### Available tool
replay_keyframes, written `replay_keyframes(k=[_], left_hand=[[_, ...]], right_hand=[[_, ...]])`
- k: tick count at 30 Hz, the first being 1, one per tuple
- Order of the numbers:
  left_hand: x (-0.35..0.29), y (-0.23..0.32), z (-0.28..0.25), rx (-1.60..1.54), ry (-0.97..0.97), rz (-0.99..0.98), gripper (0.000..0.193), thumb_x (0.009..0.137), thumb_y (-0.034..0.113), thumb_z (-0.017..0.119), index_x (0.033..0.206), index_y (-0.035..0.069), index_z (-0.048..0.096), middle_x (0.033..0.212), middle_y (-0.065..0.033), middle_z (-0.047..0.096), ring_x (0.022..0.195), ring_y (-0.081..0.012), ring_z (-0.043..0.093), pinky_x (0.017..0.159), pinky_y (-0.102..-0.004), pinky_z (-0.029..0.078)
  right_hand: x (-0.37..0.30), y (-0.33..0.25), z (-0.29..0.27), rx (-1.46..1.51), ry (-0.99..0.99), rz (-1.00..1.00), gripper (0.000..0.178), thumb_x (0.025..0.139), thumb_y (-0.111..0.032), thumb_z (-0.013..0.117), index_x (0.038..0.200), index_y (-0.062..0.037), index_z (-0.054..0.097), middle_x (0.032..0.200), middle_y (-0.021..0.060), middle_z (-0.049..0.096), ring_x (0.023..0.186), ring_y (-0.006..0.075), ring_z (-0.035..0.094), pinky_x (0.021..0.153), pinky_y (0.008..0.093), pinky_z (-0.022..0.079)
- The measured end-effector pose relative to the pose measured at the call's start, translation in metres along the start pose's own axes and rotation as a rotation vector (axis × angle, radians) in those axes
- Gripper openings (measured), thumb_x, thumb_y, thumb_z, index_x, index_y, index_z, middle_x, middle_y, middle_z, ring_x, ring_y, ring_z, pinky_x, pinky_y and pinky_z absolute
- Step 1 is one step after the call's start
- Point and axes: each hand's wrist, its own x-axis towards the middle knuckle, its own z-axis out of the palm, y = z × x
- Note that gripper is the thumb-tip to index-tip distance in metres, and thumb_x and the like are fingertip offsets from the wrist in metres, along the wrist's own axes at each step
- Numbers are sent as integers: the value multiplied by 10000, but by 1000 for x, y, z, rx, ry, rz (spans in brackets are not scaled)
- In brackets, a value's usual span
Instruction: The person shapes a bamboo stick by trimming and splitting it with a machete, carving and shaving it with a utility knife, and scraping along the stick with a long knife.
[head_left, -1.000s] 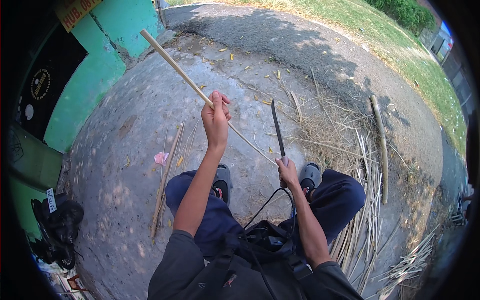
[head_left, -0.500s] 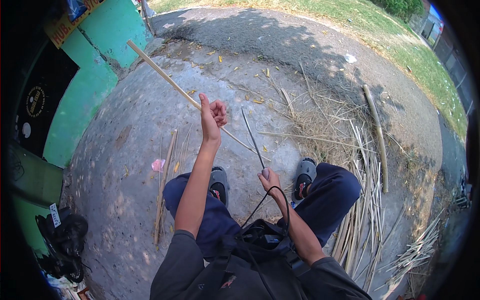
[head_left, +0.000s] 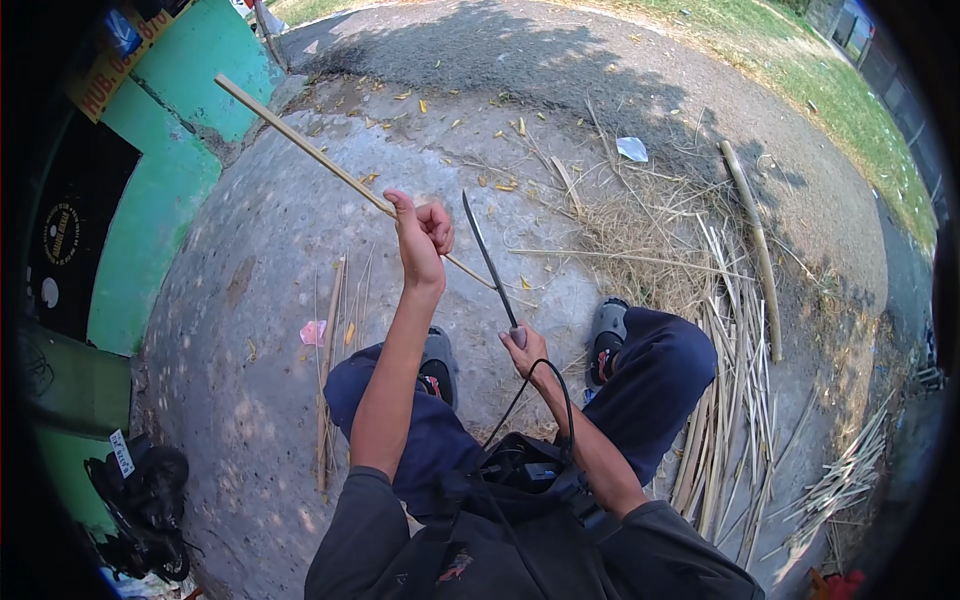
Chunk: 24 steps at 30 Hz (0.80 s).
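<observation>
My left hand [head_left: 422, 238] is closed around a long pale bamboo strip [head_left: 300, 140], thumb raised along it. The strip slants from the upper left down past the hand to a thinner end at the lower right. In my right hand [head_left: 527, 350] is a knife [head_left: 485, 245], gripped by its grey handle. Its long, narrow dark blade points up and a little left, and the tip stands to the right of my left hand. The blade passes close to the strip's thin end; whether they touch I cannot tell.
Split bamboo strips [head_left: 722, 400] lie beside my right leg, with a bundle of short pieces [head_left: 845, 465] farther right. Behind are fibrous shavings [head_left: 640, 235] and a bamboo pole [head_left: 752, 240]. More strips [head_left: 330, 370] lie left of my feet. A green wall [head_left: 165, 190] and motorcycle [head_left: 150, 500] stand left.
My right hand and the knife have moved slightly up and left, bringing the blade nearer my left hand. The left hand keeps its hold on the bamboo strip. A white scrap on the road has shifted left.
</observation>
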Motion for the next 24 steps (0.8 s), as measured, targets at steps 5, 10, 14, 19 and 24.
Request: replay_keyframes(k=[5,10,14,19,24], left_hand=[[7,-6,0,-41,166,-3,848,933,900,226,570,138,309,502,54,230,443,-94,190,464,-303,120],[4,-2,-4,-2,161,-9,854,928,906,212,563,140,303,499,50,246,440,-91,203,457,-293,132],[1,3,-8,35,155,3,859,927,908,196,558,140,303,497,49,259,438,-88,216,452,-287,141],[6,-11,-8,-11,132,-20,851,925,906,232,573,135,306,501,55,228,440,-96,180,460,-302,121],[7,-3,-22,-13,136,19,846,929,903,235,576,137,307,508,53,223,445,-98,184,460,-302,122]], right_hand=[[1,13,-4,-15,12,58,384,907,-335,784,941,-5,591,718,111,579,660,199,525,639,375,473],[2,-1,1,35,-28,23,386,899,-332,787,912,-6,580,709,96,562,660,195,518,638,376,471],[-3,41,6,0,-24,75,386,904,-317,779,892,4,566,731,102,577,679,189,528,647,374,472],[-19,131,-31,-266,14,244,386,909,-335,751,917,22,603,789,196,652,740,320,638,704,445,505],[-23,121,-33,-356,3,249,429,896,-387,744,929,26,634,854,273,679,820,426,675,753,497,512]])
